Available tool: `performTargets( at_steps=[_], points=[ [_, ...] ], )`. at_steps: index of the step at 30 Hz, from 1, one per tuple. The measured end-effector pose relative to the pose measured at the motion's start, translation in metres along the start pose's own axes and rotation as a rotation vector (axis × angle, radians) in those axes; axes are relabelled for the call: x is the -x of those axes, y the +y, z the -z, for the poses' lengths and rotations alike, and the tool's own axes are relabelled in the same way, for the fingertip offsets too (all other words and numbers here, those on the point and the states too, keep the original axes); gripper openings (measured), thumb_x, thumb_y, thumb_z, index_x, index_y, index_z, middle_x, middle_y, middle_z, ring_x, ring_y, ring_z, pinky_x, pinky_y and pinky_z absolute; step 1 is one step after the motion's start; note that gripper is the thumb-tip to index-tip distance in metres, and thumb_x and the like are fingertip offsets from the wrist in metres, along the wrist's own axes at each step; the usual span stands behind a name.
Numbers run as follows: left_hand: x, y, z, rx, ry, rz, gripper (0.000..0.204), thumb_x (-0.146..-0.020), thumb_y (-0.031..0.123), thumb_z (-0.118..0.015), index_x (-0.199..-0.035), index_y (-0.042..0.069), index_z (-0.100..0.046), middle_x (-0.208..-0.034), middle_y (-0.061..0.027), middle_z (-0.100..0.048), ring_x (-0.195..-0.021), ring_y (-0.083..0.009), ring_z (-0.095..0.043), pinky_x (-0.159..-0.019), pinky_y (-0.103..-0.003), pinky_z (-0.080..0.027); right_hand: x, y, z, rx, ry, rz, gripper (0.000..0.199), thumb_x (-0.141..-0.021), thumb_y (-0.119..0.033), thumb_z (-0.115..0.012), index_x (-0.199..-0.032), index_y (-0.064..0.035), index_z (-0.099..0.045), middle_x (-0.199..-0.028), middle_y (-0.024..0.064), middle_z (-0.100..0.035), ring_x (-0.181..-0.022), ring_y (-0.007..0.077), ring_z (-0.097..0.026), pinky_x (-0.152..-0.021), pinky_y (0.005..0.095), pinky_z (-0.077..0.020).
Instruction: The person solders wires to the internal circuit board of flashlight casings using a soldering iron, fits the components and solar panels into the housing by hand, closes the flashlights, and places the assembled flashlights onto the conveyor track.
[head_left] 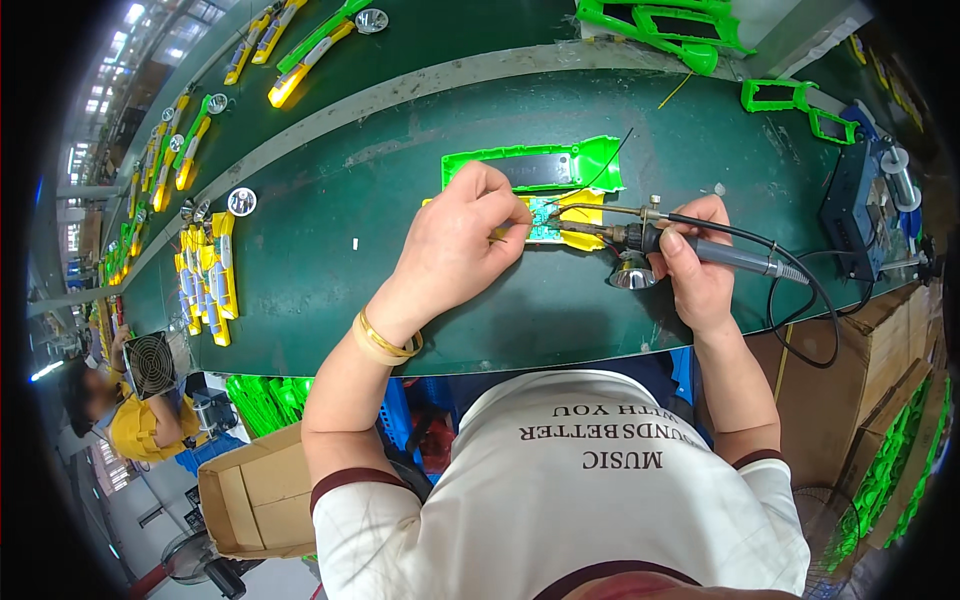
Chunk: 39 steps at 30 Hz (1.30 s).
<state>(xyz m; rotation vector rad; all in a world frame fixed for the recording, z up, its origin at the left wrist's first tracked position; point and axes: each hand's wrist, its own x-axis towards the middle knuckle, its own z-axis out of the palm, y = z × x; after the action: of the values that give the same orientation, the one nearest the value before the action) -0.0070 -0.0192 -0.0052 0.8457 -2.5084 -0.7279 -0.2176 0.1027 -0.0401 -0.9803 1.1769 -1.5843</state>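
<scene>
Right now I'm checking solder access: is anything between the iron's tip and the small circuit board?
Nothing visible. The right hand holds the soldering iron, its tip reaching the circuit board. The left hand pinches the board's left edge, beside the tip's path.

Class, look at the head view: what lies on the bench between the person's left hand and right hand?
In the head view, a small circuit board on a yellow part lies between left hand and right hand; the soldering iron reaches it.

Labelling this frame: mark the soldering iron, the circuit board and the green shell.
soldering iron (720, 255), head view, middle of its handle
circuit board (545, 218), head view, its bare face
green shell (590, 160), head view, right end
</scene>
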Motion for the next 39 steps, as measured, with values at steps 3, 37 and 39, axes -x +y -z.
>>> performTargets(
  at_steps=[3,37,39],
  points=[
    [-0.001,0.001,0.000,-0.013,-0.007,-0.003,0.009,-0.068,0.005,-0.063,-0.074,0.007,-0.058,-0.085,-0.0061,-0.052,-0.066,-0.0211,-0.057,-0.056,-0.032,-0.048,0.000,0.001,-0.002,0.003,0.011,0.003,0.021,-0.084,-0.010,-0.059,-0.089,-0.0058,-0.038,-0.069,0.0022,-0.050,-0.055,0.0047,-0.044,-0.049,0.0187,-0.0365],
    [0.000,0.004,0.008,-0.040,-0.096,0.017,0.009,-0.070,0.006,-0.063,-0.078,0.006,-0.060,-0.084,-0.0065,-0.049,-0.072,-0.0215,-0.054,-0.062,-0.031,-0.046,0.004,-0.007,0.012,-0.183,0.200,0.206,0.023,-0.088,-0.024,-0.053,-0.095,-0.0047,-0.043,-0.071,0.0069,-0.049,-0.055,0.0135,-0.045,-0.051,0.0243,-0.0378],
    [-0.003,0.003,0.008,-0.063,-0.123,-0.004,0.009,-0.070,0.006,-0.063,-0.078,0.006,-0.059,-0.085,-0.0067,-0.049,-0.071,-0.0215,-0.054,-0.061,-0.031,-0.046,0.004,-0.005,0.013,-0.199,0.218,0.194,0.024,-0.087,-0.025,-0.054,-0.095,-0.0052,-0.042,-0.073,0.0067,-0.050,-0.054,0.0130,-0.046,-0.051,0.0232,-0.0381]
  ],
)
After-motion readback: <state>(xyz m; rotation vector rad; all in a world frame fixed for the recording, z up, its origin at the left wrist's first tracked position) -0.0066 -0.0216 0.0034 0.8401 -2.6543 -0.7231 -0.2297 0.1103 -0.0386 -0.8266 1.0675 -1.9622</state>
